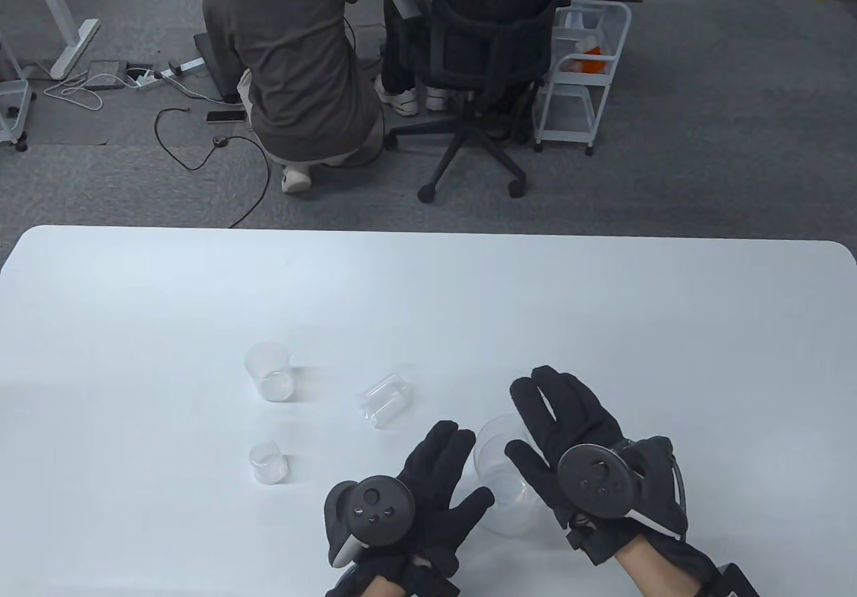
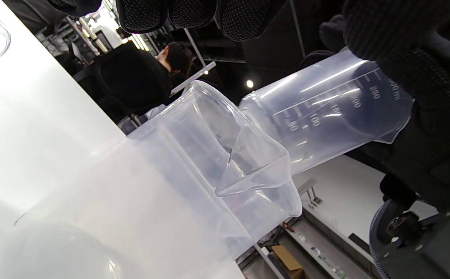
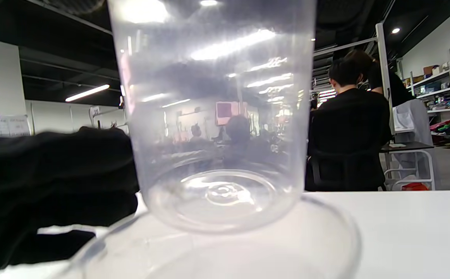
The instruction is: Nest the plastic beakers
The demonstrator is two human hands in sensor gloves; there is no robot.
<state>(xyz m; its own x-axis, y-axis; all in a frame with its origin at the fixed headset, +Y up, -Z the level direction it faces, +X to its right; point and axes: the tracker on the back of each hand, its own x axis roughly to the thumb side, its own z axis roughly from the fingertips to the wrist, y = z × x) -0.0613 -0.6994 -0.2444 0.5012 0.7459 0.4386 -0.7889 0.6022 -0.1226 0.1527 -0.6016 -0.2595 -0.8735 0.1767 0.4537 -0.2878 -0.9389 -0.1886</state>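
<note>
A large clear beaker (image 1: 509, 513) stands near the table's front edge between my hands. My right hand (image 1: 525, 416) grips a clear graduated beaker (image 1: 492, 436) upright over it. The right wrist view shows this beaker's base (image 3: 217, 193) inside the large beaker's rim (image 3: 325, 232). The left wrist view shows the graduated beaker (image 2: 325, 108) at the large beaker's mouth (image 2: 194, 182). My left hand (image 1: 469, 466) lies open against the large beaker's left side, fingers stretched out. A medium beaker (image 1: 270, 373) and a small beaker (image 1: 268, 463) stand upright to the left. Another beaker (image 1: 385, 399) lies on its side.
The white table (image 1: 602, 302) stretches wide around the beakers. Beyond its far edge, on the floor, are a crouching person (image 1: 294, 61), an office chair (image 1: 482, 55) and a white cart (image 1: 582, 68).
</note>
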